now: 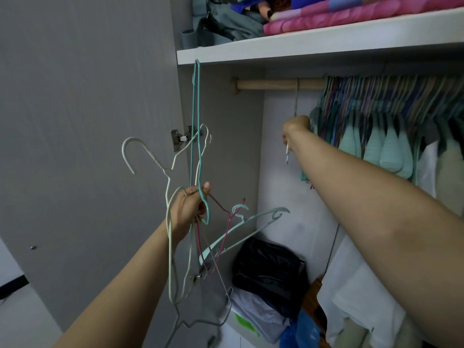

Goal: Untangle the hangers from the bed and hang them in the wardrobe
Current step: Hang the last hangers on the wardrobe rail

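My left hand (pixel 190 207) grips a tangled bunch of hangers in front of the open wardrobe: a teal wire hanger (pixel 195 116) standing upright, white wire hangers (pixel 150 156), a dark pink one (pixel 226 222) and a pale blue plastic one (pixel 251 222). My right hand (pixel 296 128) reaches up under the wooden rail (pixel 276 84) and holds a thin grey hanger (pixel 296 101) that is hooked over the rail. Its fingers are mostly hidden behind the wrist. A white ribbed piece (pixel 286 154) sticks down from the fist.
Many hangers with clothes (pixel 391 101) crowd the rail's right part. The shelf (pixel 301 50) above carries folded pink bedding (pixel 351 18). The grey wardrobe door (pixel 88 109) stands open at the left. A black bag (pixel 268 267) and other bundles lie on the wardrobe floor.
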### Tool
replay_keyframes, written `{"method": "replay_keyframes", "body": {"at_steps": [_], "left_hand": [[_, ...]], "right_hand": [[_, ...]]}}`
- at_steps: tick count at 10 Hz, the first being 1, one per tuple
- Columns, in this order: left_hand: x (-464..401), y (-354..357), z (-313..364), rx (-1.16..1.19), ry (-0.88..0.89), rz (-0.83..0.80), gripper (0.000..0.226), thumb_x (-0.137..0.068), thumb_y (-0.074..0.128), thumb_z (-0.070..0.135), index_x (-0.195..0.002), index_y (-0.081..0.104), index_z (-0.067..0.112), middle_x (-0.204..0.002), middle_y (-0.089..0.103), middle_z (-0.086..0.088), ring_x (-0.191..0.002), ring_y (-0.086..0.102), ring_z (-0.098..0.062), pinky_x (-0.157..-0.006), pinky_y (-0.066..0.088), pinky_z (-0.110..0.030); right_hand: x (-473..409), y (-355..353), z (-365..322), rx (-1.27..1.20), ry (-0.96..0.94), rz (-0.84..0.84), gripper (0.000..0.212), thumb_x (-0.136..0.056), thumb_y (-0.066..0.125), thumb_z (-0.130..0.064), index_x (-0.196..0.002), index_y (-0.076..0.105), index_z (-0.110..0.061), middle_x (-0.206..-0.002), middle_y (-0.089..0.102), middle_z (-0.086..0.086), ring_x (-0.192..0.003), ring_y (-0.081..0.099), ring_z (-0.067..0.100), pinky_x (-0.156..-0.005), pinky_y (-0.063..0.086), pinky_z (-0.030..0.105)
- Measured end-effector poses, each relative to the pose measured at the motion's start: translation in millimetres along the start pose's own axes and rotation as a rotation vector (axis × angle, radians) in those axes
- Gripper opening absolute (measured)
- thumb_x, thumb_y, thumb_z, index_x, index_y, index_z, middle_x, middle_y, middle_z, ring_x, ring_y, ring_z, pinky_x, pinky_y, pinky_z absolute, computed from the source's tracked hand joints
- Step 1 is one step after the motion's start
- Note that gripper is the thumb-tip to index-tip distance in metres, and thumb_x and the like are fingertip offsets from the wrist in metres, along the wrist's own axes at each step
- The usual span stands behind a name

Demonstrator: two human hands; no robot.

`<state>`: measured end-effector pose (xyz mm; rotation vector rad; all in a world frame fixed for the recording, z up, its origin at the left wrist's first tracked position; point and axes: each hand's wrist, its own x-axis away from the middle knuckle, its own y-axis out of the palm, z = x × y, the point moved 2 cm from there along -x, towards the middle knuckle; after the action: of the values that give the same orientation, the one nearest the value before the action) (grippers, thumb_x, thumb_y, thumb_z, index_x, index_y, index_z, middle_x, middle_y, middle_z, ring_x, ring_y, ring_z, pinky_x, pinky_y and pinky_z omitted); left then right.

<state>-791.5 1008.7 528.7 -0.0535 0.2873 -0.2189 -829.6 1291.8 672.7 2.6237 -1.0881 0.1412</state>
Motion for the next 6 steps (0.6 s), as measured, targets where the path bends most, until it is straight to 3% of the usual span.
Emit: {"method": "replay_keyframes", "body": {"at_steps": [1,2,3,4,5,6], "left_hand": [[0.5,-1.9,-0.9,0.037,0.001,-0.024,0.051,-0.078,0.061,0.058,-0.052,0.033,0.025,-0.049,0.028,0.004,-0.046,0.024,-0.016,-0.045,0.022,-0.023],[3.4,-2.4,-1.2,0.055,-0.004,-0.037,0.051,-0.079,0.061,0.057,-0.050,0.034,0.027,-0.049,0.026,0.006,-0.045,0.022,-0.015,-0.046,0.019,-0.023],[8.8,-2.4,-1.7,0.080,-0.019,-0.067,0.050,-0.080,0.062,0.055,-0.049,0.035,0.027,-0.048,0.026,0.008,-0.043,0.021,-0.013,-0.044,0.019,-0.020],[16.1,-2.8,-0.4,0.115,-0.041,-0.113,0.049,-0.085,0.059,0.047,-0.048,0.035,0.026,-0.047,0.028,0.007,-0.041,0.022,-0.011,-0.043,0.019,-0.019],[25.0,-4.5,2.1,0.150,-0.053,-0.171,0.045,-0.089,0.054,0.040,-0.052,0.033,0.027,-0.048,0.026,0.007,-0.041,0.021,-0.010,-0.042,0.018,-0.019],[35.9,-5.0,6.4,0.187,-0.074,-0.205,0.044,-0.095,0.053,0.033,-0.060,0.028,0.023,-0.049,0.023,0.008,-0.042,0.021,-0.008,-0.039,0.020,-0.016]], "right_hand": [[-19.7,1.6,-0.2,1.268,-0.384,0.101,0.054,-0.093,0.023,-0.022,-0.146,0.031,-0.015,-0.139,0.046,0.003,-0.127,0.046,0.017,-0.103,0.035,0.022],[-16.5,-11.6,11.5,0.385,-0.277,0.027,0.104,-0.054,-0.028,-0.020,-0.152,0.006,-0.008,-0.149,0.037,0.002,-0.133,0.042,0.023,-0.104,0.039,0.030],[23.9,-17.4,42.4,0.236,-0.305,0.035,0.060,-0.091,0.045,-0.007,-0.147,0.025,-0.009,-0.147,0.037,0.017,-0.132,0.040,0.034,-0.108,0.033,0.042],[50.9,-35.5,95.0,0.586,-0.669,0.077,0.064,-0.098,0.044,-0.021,-0.152,0.011,-0.011,-0.158,0.010,0.014,-0.143,0.021,0.030,-0.114,0.021,0.036],[75.0,-69.2,160.9,0.818,-1.119,0.111,0.055,-0.092,0.051,-0.018,-0.143,0.032,-0.008,-0.152,0.023,0.017,-0.139,0.026,0.033,-0.112,0.026,0.040],[75.8,-97.8,216.7,0.780,-1.128,0.037,0.033,-0.088,0.056,-0.008,-0.119,0.050,-0.001,-0.124,0.049,0.018,-0.115,0.049,0.035,-0.096,0.041,0.040]]}}
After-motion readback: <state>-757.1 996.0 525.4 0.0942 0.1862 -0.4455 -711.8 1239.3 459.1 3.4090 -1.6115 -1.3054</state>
